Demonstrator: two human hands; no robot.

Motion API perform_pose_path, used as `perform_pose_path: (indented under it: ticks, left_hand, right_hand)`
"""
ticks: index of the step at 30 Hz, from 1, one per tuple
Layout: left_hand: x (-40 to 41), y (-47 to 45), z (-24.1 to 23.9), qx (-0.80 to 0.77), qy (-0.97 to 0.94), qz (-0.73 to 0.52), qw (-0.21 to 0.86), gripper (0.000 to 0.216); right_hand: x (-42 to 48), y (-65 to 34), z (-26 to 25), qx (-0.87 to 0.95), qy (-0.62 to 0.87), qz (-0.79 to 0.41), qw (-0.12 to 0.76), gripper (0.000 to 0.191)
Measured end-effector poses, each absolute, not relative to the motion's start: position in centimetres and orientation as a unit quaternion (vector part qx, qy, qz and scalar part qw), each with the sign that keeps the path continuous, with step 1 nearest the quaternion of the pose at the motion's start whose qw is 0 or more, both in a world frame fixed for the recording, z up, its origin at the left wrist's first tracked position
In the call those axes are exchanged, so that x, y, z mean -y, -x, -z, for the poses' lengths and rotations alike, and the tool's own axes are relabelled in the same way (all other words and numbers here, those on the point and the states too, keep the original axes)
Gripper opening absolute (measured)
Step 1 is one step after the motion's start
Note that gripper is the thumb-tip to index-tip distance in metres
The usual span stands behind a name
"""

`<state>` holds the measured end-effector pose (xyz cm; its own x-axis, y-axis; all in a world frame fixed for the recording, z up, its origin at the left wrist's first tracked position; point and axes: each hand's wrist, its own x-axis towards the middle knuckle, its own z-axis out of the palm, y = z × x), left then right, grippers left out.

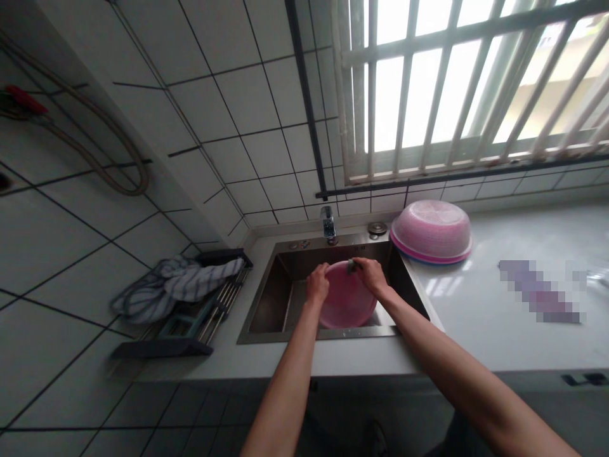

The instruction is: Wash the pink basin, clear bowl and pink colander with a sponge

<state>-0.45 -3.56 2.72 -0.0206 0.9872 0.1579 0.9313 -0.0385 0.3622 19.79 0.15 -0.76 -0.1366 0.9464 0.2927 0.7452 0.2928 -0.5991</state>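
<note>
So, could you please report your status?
Left hand gripping round pink plastic basin; right hand holding small grey-green pad at its rim. Basin inside rectangular steel sink. Silver metal faucet behind.

this looks like a kitchen. a steel sink (269, 337) is set into a white countertop (476, 336), with a tap (328, 226) at its far edge and a pink basin (349, 304) inside it. an upturned pink tub (432, 231) rests on the counter just to the right of the sink. to the left is a rack of metal rods (223, 308) with a striped cloth (176, 285) on it. pale tiles (266, 152) cover the walls, and a barred window (406, 95) lets daylight in at the far right.
</note>
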Motion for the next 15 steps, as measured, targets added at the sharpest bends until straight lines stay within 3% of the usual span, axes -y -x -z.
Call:
perform_pose_path:
  ticks: [7, 15]
  left_hand:
    - [3.7, -0.7, -1.9, -0.672, -0.73, -0.103, 0.073, 0.037]
    - [3.2, 1.2, -2.3, -0.714, -0.629, -0.293, 0.09, 0.038]
  right_hand:
    - [1.3, -17.1, -0.5, 0.839, 0.463, -0.147, 0.245, 0.032]
    - [-1.3, -21.0, 1.5, 0.678, 0.62, -0.199, 0.34, 0.03]
